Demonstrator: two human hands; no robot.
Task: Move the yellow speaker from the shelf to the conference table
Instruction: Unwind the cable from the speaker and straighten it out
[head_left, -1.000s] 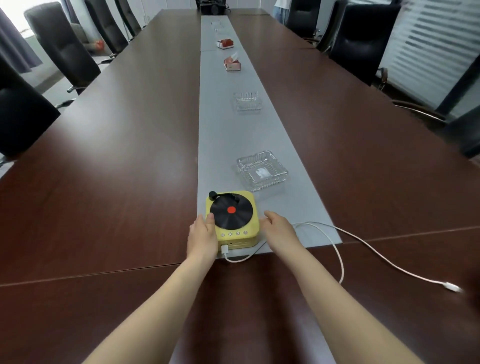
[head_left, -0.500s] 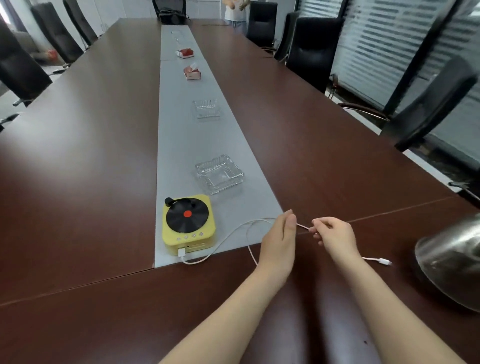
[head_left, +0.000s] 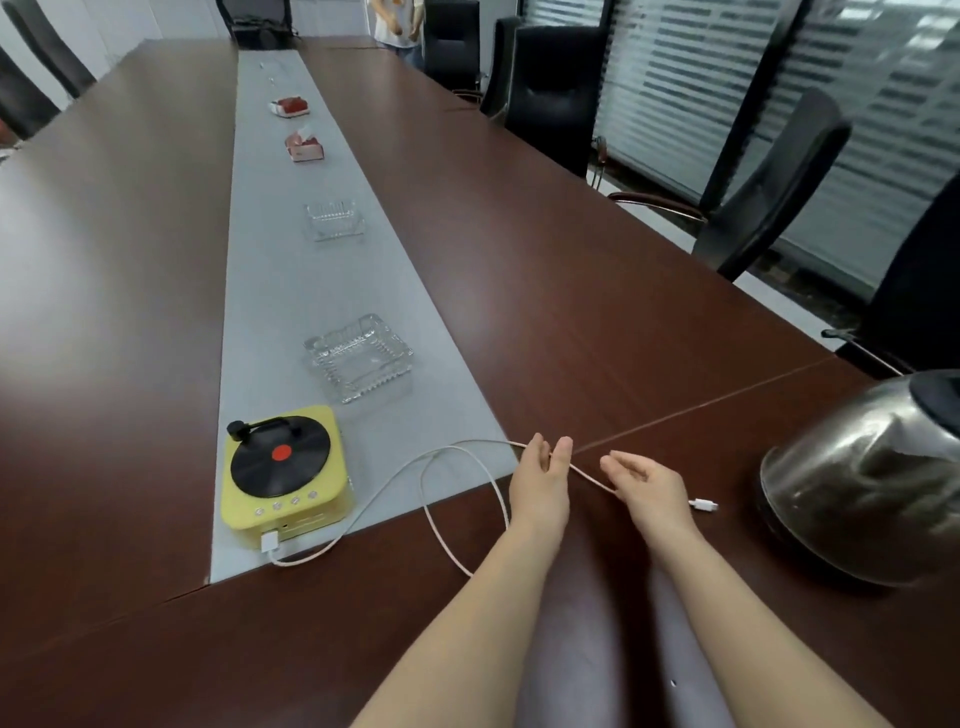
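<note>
Vs 1 s ago: the conference table (head_left: 545, 270) and its grey runner (head_left: 280, 291) look the same; the yellow speaker (head_left: 283, 470) sits in the same spot, flat on the runner's near end by the near-left corner, record face up; your hands have come off its sides and gone right onto the white cable (head_left: 457, 519), as they were 0.5 s ago. L hand (head_left: 540, 480) stands edge-up w/ fingers nearly straight, the cable nipped between thumb and fingers; R hand (head_left: 649, 486) is loosely curled, fingertips pinching the cable a bit farther along; the plug end (head_left: 704, 504) lies on the wood just past the R hand.

Room: wide stretches of wood lie left of the runner and right of it, out to the table edge; the speaker's front is nearly flush w/ the runner's near edge; the cable is plugged in there and loops over that edge onto the wood toward you.

Around: chairs (head_left: 769, 187) along the right side; a steel kettle (head_left: 872, 478) at near right, close to the plug end but apart from it; a glass ashtray (head_left: 358, 358) just behind the speaker, not touching; a 2nd ashtray (head_left: 335, 221) and tissue boxes (head_left: 305, 145) farther up the runner; a person (head_left: 397, 21) stands at the far end.
</note>
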